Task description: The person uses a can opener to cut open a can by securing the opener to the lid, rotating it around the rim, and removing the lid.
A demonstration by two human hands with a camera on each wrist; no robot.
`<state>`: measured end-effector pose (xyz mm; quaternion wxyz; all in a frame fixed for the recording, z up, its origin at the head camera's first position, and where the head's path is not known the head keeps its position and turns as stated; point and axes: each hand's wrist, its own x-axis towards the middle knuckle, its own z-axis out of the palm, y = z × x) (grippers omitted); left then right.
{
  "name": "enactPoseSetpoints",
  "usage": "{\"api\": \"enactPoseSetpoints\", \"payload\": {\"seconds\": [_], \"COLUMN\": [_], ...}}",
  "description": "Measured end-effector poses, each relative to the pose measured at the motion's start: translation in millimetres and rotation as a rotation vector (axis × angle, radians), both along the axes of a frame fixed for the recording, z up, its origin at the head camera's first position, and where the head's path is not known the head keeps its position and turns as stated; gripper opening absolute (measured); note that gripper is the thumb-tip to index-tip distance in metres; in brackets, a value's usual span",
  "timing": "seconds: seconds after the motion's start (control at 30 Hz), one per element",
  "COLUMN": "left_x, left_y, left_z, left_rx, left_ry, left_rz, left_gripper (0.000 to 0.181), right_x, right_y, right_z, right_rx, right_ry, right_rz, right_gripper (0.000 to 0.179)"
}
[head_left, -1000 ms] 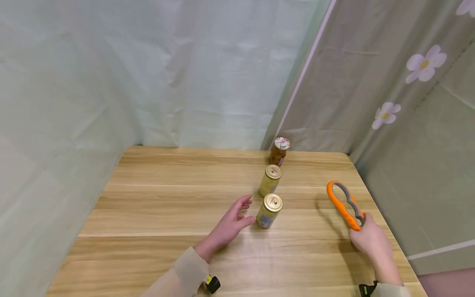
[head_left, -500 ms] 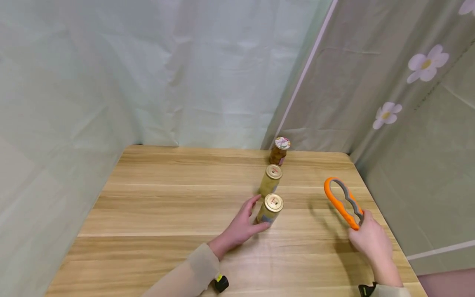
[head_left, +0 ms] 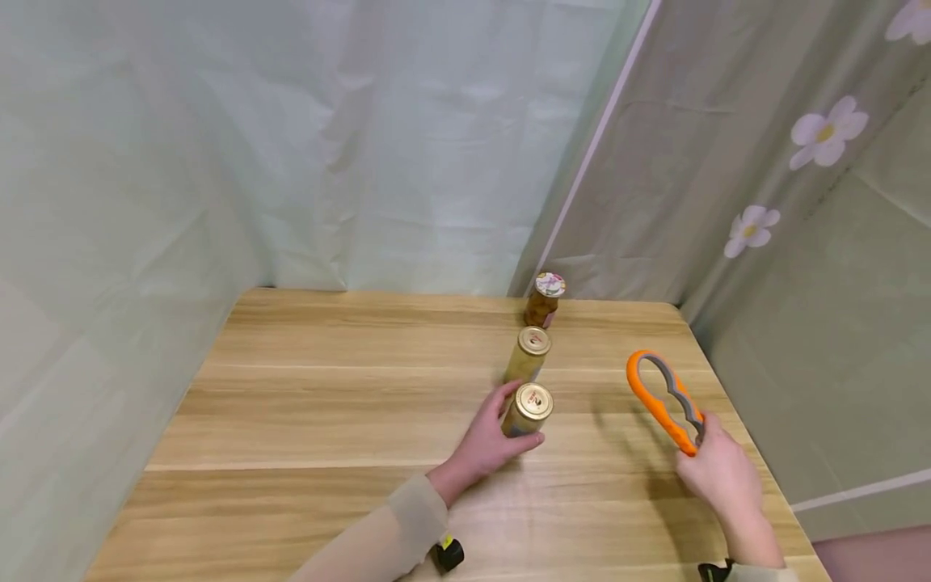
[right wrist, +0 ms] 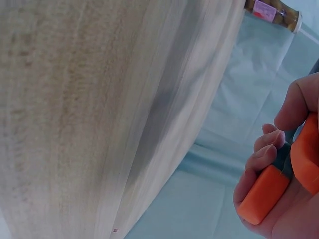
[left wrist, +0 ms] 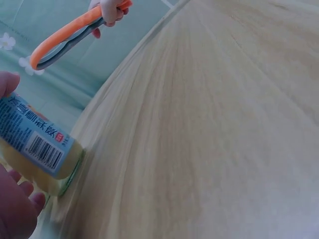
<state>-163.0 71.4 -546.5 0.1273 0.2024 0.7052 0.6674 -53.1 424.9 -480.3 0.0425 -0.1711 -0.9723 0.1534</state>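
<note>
My left hand (head_left: 486,443) curls round the nearest jar (head_left: 533,406), a glass jar with a gold lid and pale yellow contents. In the left wrist view the thumb (left wrist: 8,83) lies against the blue label with a barcode on this jar (left wrist: 44,141), which stands upright on the table. My right hand (head_left: 726,477) grips the handle ends of an orange and grey jar opener (head_left: 658,402), held above the table at the right. In the right wrist view the fingers (right wrist: 260,158) wrap round its orange handles (right wrist: 264,194).
Right behind the held jar stands a second gold-lidded jar (head_left: 528,360). Farther back is a darker brown jar (head_left: 542,305) with a flowered lid. The wooden table (head_left: 327,388) ends at pale curtains (head_left: 422,162) behind and at the right.
My left hand has moved right, from beside the nearest jar to round it, thumb in front and fingers behind. The right hand with the jar opener has shifted slightly left.
</note>
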Motion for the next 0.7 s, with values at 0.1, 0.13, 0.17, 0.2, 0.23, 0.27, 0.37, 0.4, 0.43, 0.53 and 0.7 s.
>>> {"api": "enactPoseSetpoints", "payload": {"seconds": [0.1, 0.13, 0.17, 0.2, 0.23, 0.27, 0.37, 0.4, 0.43, 0.53, 0.7], "left_x": [0.1, 0.1, 0.4, 0.9, 1.5, 1.9, 2.8, 2.9, 2.9, 2.9, 3.2], "left_y": [3.6, 5.0, 6.5, 7.8, 8.9, 10.0, 13.3, 14.1, 15.0, 17.7, 23.1], "left_z": [-2.2, -2.5, -2.8, -3.1, -3.0, -3.3, -4.7, -5.6, -6.2, -7.8, -9.9], "left_rx": [0.025, 0.036, 0.045, 0.054, 0.057, 0.063, 0.073, 0.076, 0.077, 0.094, 0.115], "left_ry": [-0.003, -0.001, 0.003, 0.003, 0.001, 0.002, 0.002, -0.002, -0.004, -0.01, -0.036], "left_rz": [-0.013, -0.018, -0.024, -0.03, -0.033, -0.034, -0.023, -0.016, -0.007, 0.019, 0.059], "left_gripper": [0.091, 0.091, 0.09, 0.09, 0.089, 0.089, 0.086, 0.085, 0.084, 0.082, 0.08], "right_x": [0.4, 0.3, 0.6, 1.0, 1.4, 1.7, 2.1, 2.0, 1.9, 1.0, -0.9], "right_y": [-1.2, -1.3, -1.1, -0.8, -0.6, -0.3, 0.2, 0.0, 0.0, -0.9, -1.4], "right_z": [-1.6, -2.0, -2.6, -3.3, -3.7, -4.3, -4.5, -4.4, -4.5, -4.3, -5.7], "right_rx": [0.002, 0.003, 0.002, 0.003, -0.001, -0.002, -0.011, -0.012, -0.011, -0.009, -0.01], "right_ry": [0.006, 0.008, 0.008, 0.007, 0.003, 0.0, -0.01, -0.011, -0.011, -0.003, -0.003], "right_rz": [-0.001, -0.004, -0.007, -0.011, -0.014, -0.017, -0.025, -0.026, -0.026, -0.025, -0.03], "right_gripper": [0.062, 0.063, 0.063, 0.063, 0.063, 0.064, 0.064, 0.064, 0.064, 0.063, 0.059]}}
